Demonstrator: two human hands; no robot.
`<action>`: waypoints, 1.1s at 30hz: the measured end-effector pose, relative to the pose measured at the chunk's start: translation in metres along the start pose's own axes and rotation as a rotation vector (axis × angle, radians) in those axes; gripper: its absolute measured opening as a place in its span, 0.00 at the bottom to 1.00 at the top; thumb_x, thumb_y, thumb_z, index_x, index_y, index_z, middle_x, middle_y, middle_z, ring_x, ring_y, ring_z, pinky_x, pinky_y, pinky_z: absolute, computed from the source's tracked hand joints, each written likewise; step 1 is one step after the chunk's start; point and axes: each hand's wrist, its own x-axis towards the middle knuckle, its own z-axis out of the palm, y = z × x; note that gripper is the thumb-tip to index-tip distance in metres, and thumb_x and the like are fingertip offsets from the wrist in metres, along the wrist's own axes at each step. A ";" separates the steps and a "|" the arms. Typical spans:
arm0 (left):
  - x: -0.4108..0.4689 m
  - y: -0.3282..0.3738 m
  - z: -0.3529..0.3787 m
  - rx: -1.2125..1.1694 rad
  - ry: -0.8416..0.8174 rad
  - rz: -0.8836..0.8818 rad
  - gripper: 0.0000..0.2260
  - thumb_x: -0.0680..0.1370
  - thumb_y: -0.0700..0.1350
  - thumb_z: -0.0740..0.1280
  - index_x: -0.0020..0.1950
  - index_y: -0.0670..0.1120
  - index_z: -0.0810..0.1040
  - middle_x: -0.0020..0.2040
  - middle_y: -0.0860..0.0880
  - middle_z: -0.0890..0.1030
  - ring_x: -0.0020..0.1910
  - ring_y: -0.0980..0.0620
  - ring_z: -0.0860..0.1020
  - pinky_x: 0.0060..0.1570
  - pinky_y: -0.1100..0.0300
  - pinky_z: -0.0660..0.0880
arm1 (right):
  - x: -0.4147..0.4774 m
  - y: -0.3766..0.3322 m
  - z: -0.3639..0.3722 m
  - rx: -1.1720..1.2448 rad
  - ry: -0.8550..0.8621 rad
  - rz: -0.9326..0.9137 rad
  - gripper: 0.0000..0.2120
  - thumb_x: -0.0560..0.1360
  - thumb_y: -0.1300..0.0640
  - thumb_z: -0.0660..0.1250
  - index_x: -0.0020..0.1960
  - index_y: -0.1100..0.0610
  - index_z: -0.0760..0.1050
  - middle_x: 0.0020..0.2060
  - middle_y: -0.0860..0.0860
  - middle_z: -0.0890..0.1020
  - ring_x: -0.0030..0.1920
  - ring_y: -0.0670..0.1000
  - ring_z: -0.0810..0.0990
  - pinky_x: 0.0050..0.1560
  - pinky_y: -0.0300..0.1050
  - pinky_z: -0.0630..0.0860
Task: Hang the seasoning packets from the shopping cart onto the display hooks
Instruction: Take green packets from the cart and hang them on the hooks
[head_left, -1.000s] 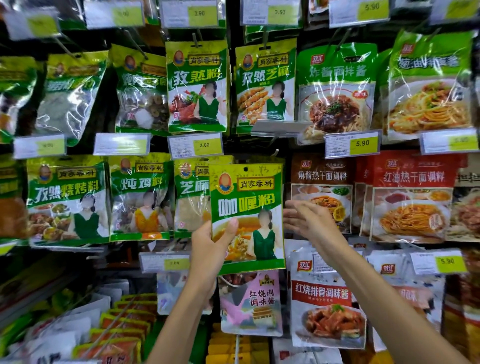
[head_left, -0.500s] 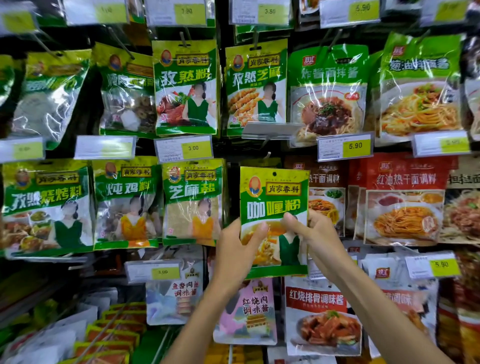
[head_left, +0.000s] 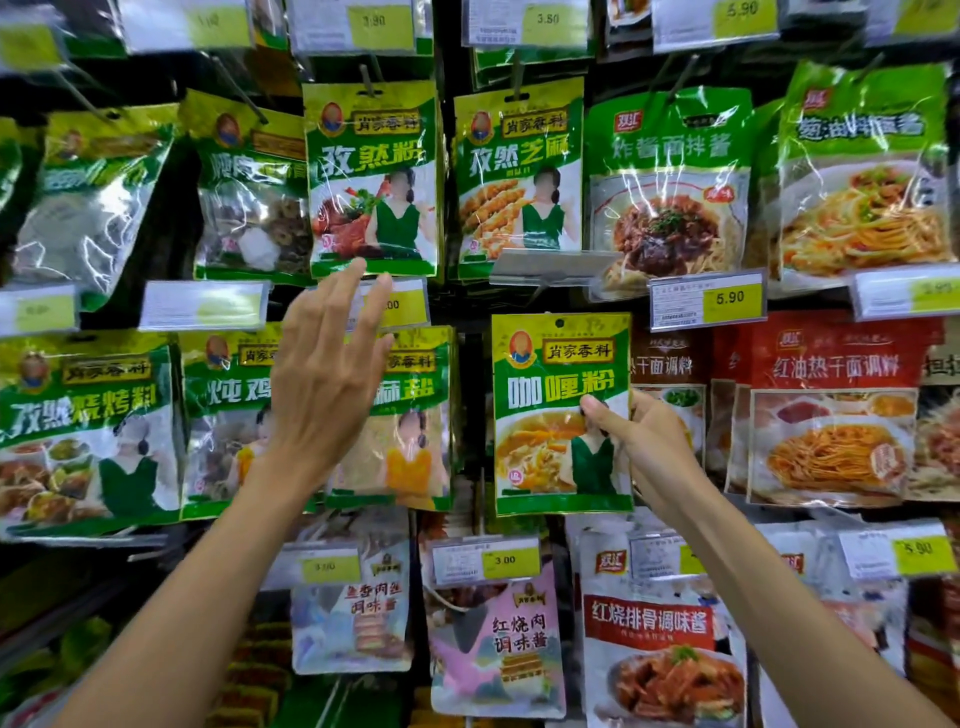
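A green and yellow curry seasoning packet (head_left: 550, 410) is upright in front of the middle row of the display. My right hand (head_left: 639, 441) pinches its right edge, thumb on the front. A small hang hole shows at the packet's top; whether a hook passes through it I cannot tell. My left hand (head_left: 327, 374) is raised to the left with fingers spread and straight, holding nothing, in front of the sesame-salt packet (head_left: 410, 415) and a price tag (head_left: 402, 306). The shopping cart is out of view.
Rows of hanging seasoning packets fill the rack: cumin packets (head_left: 374, 176) above, red noodle-sauce packets (head_left: 831, 405) to the right, braised-sauce packets (head_left: 498, 639) below. An upturned clear tag holder (head_left: 545, 265) juts out just above the curry packet. Price tags line each row.
My left hand let go of the curry packet and rose up and left with fingers spread. My right hand took the packet by its right edge. The view shifted left.
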 end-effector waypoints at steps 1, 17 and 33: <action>0.000 -0.002 0.003 -0.001 -0.003 0.003 0.20 0.81 0.42 0.63 0.72 0.39 0.66 0.69 0.35 0.70 0.67 0.40 0.65 0.67 0.46 0.61 | 0.002 -0.001 0.001 -0.001 0.000 0.002 0.16 0.76 0.54 0.69 0.44 0.69 0.76 0.43 0.61 0.83 0.49 0.56 0.82 0.55 0.52 0.74; -0.001 -0.003 0.019 -0.042 0.031 -0.039 0.19 0.81 0.41 0.63 0.70 0.38 0.69 0.67 0.35 0.72 0.66 0.41 0.66 0.65 0.46 0.67 | 0.021 -0.005 0.010 0.002 0.036 0.113 0.12 0.76 0.61 0.69 0.48 0.72 0.77 0.45 0.63 0.83 0.48 0.57 0.82 0.41 0.43 0.78; 0.000 -0.002 0.015 -0.035 0.007 -0.044 0.18 0.81 0.42 0.63 0.70 0.38 0.69 0.66 0.36 0.73 0.66 0.40 0.69 0.65 0.46 0.68 | 0.108 0.039 0.051 -0.501 0.245 0.128 0.11 0.75 0.53 0.71 0.46 0.61 0.74 0.36 0.54 0.76 0.42 0.53 0.75 0.39 0.45 0.70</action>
